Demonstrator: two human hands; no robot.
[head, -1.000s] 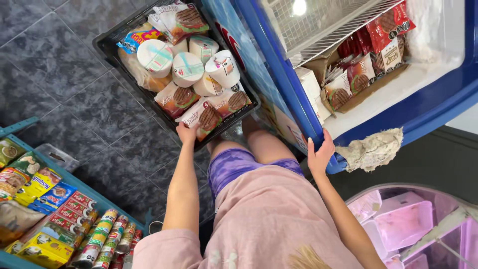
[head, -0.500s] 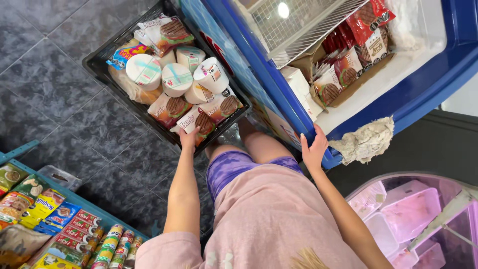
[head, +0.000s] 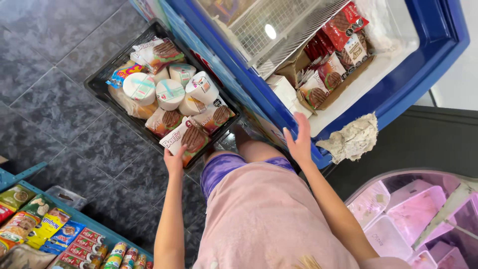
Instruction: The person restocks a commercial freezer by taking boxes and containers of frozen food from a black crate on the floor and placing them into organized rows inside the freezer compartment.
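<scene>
Left hand (head: pixel 174 160): reaching down to the near corner of the black crate (head: pixel 102 92); the grip is closing on the ice-cream sandwich packet (head: pixel 186 139), with fingertips lying on the packet's near edge and the thumb going under it.
Ice-cream sandwich packet: lying tilted at the near right corner of the crate, partly sticking over the rim, white wrapper with a round brown biscuit picture.
Right hand (head: pixel 300 139): hanging open with fingers spread and loose, holding nothing, palm facing the blue outer wall of the chest freezer (head: pixel 428 65); whether it is touching the wall I cannot tell.
Black crate: sitting on the grey tiled floor (head: pixel 45 119), just beside the freezer's front; it is carrying more sandwich packets and several round white tubs (head: pixel 170 93) lying on their sides.
Chest freezer: standing open, showing a white wire basket (head: pixel 279 25), a brown cardboard box (head: pixel 343 84) holding red and white packets, and frost building up on the inner wall.
Rag (head: pixel 352 138): hanging crumpled over the freezer's near corner.
Snack rack (head: pixel 55 231): showing at the lower left, well apart from both hands, filled with coloured packets.
Second freezer (head: pixel 413 219): showing at the lower right, with pink-tinted tubs under a curved glass lid.
</scene>
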